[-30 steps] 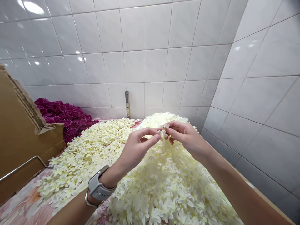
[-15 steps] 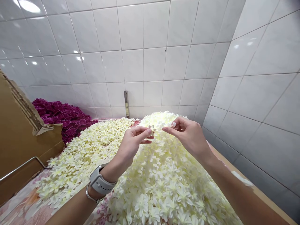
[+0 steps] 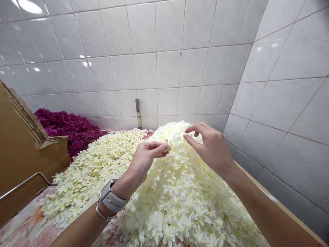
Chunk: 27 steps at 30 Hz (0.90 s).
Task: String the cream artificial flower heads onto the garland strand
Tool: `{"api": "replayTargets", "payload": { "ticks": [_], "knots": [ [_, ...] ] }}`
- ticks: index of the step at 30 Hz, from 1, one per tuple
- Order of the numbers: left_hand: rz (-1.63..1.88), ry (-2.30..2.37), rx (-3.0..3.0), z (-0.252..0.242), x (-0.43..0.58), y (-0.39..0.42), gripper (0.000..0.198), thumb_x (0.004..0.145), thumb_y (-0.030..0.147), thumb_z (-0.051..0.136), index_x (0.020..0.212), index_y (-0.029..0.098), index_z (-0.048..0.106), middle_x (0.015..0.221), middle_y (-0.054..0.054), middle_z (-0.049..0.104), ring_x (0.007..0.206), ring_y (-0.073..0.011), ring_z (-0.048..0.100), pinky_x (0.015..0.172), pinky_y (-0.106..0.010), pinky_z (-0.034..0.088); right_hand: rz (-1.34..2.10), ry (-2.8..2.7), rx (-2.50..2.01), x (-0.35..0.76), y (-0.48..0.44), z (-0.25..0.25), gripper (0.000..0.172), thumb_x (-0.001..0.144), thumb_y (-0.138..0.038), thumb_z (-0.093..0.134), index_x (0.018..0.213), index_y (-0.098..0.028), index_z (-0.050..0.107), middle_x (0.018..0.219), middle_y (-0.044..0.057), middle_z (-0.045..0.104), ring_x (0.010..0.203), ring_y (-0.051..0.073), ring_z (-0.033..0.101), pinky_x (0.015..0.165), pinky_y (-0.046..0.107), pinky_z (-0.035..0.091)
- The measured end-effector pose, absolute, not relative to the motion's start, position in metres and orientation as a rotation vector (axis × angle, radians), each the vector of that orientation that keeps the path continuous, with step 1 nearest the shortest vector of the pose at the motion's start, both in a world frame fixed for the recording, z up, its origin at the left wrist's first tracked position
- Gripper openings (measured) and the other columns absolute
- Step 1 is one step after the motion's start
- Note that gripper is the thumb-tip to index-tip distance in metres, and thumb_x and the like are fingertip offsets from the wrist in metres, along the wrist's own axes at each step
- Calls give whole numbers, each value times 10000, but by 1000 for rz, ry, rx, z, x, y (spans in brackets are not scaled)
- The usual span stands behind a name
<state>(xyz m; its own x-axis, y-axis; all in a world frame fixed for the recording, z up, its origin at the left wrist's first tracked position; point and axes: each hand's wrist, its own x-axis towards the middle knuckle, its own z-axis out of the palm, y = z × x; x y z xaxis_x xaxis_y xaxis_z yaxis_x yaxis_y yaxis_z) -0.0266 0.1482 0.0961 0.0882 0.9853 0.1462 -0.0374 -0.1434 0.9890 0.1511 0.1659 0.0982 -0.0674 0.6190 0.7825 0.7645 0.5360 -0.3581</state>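
Note:
My left hand (image 3: 145, 157) pinches a small pale flower (image 3: 168, 146) between thumb and fingertips, above the tall heap of cream-white flowers (image 3: 177, 195). Only part of that flower shows past the fingers. To its right, my right hand (image 3: 212, 147) hovers over the same heap with thumb and forefinger apart; I see nothing between them. A watch with a pale strap (image 3: 113, 197) is on my left wrist.
A lower spread of cream flowers (image 3: 102, 164) lies to the left, with purple flowers (image 3: 66, 127) behind it. A cardboard box (image 3: 23, 137) stands at far left. Tiled walls (image 3: 144, 68) close off the back and right. A metal strip (image 3: 138, 113) leans at the back wall.
My right hand has opened and moved slightly right, away from the left; the small white piece at its fingertips is no longer visible. My left hand keeps its pinch, the flower now turned.

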Motion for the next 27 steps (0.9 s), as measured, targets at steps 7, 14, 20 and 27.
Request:
{"api": "replayTargets", "payload": {
  "ticks": [7,14,20,27],
  "knots": [
    [1296,1046,1327,97,-25,149,199,648,333,722,620,138,695,681,-41,653,710,-141,585,744,-275,478,195,-1883,-1284,161,169,103,165,749,-230,534,884,-191,620,873,24,661,772,168,586,629,277,425],
    [1290,1035,1322,94,-27,150,207,669,343,704,659,137,683,754,-50,651,786,-159,586,755,-280,475,190,-1742,-1178,161,169,104,138,749,-290,565,815,-173,598,752,28,622,671,149,569,617,277,435],
    [1247,1009,1340,95,-23,148,210,700,339,667,628,146,629,729,-18,594,749,-140,552,748,-279,457,13,-1762,-1166,158,170,101,232,786,-399,583,842,-174,574,774,45,610,696,180,565,625,309,429],
    [1239,956,1491,95,-24,147,249,793,306,567,590,168,520,617,35,461,647,-107,463,684,-238,395,-121,-2053,-876,137,151,98,123,822,-291,603,811,-181,550,827,27,618,797,162,562,729,298,422]
  ]
}}
